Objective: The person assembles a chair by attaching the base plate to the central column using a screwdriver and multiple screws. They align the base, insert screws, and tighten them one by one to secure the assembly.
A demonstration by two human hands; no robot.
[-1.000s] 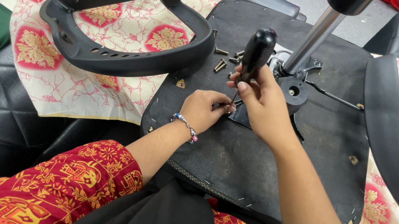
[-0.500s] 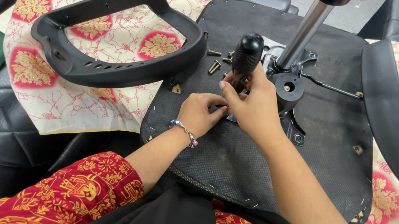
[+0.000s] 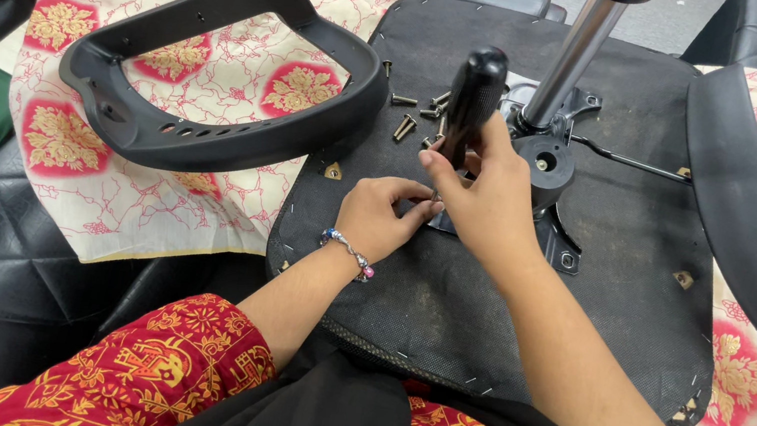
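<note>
head view: my right hand (image 3: pixel 488 195) is closed around a black screwdriver (image 3: pixel 470 101), holding it upright on the chair seat (image 3: pixel 617 241). my left hand (image 3: pixel 380 215) pinches its fingers at the tip, right beside. loose screws (image 3: pixel 411 119) lie just beyond both hands.

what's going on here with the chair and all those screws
A person is working on the underside of an upturned chair seat. The right hand holds a black-handled screwdriver upright on the metal bracket beside the chrome post; the left hand steadies its tip. Loose screws lie nearby, and a detached armrest rests on patterned cloth.
</note>
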